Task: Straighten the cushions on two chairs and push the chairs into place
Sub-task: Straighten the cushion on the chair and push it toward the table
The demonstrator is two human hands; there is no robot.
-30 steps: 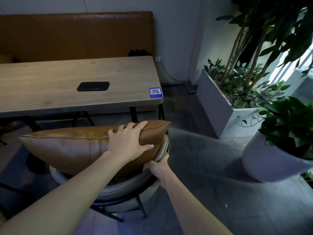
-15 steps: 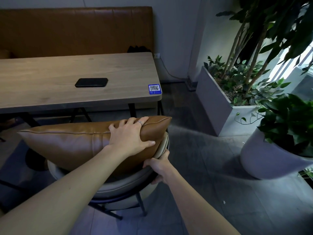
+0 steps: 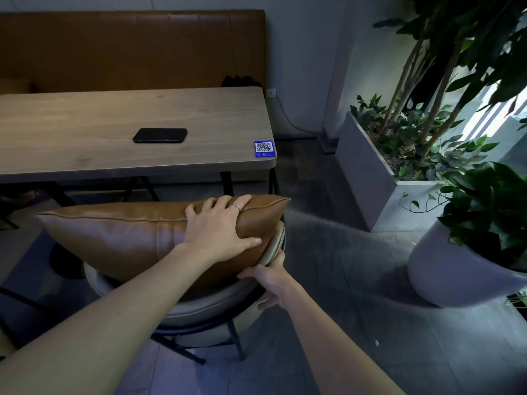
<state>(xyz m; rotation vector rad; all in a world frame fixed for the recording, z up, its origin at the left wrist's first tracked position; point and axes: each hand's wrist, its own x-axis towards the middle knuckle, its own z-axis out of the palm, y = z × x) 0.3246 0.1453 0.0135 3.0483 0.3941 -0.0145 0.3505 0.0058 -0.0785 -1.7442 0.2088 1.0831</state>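
A brown leather cushion (image 3: 119,240) stands on edge against the curved grey backrest of a chair (image 3: 205,309), just in front of the wooden table (image 3: 85,132). My left hand (image 3: 219,229) lies over the cushion's upper right corner, fingers draped across the top seam and thumb pressed on its near face. My right hand (image 3: 271,283) grips the right end of the chair's backrest rim, fingers curled under it. The chair's seat is hidden by the cushion and my arms. Only this one chair is in view.
A black phone (image 3: 160,135) and a blue QR sticker (image 3: 264,149) lie on the table. A brown bench backrest (image 3: 128,49) lines the wall. A rectangular planter (image 3: 370,178) and a round white pot (image 3: 456,269) stand on the right, with tiled floor between them and the chair.
The chair with its cushion has slid slightly forward toward the table. Both hands keep the same holds.
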